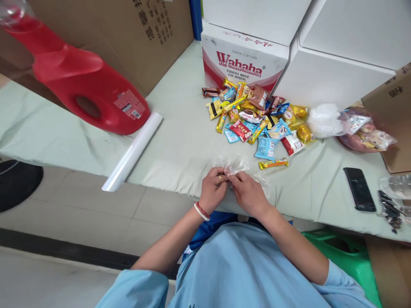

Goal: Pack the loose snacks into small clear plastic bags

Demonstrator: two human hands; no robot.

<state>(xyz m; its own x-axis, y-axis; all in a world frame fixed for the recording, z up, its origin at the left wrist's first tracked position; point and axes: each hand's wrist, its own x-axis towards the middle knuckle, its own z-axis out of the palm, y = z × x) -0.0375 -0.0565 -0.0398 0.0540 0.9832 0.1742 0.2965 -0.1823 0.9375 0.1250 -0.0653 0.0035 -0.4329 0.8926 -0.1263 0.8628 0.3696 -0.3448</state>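
A crumpled clear plastic bag (239,163) lies at the front edge of the table, pinched between both my hands. My left hand (213,188), with a ring and bracelets at the wrist, has its fingers closed on the bag. Against it, my right hand (250,192) grips the same plastic with thumb and fingertips. The fingers partly hide the bag. Just beyond is a loose pile of wrapped snacks (248,115) in yellow, blue, red and brown. One yellow-wrapped stick snack (273,163) lies nearest my right hand.
At left, a large red bottle (80,81) stands by a white roll (133,152). A Wahaha carton (242,60) and white boxes (330,68) back the snacks. To the right are white plastic bags (326,120), a filled clear bag (369,132) and a phone (359,189). A green stool (349,256) stands below.
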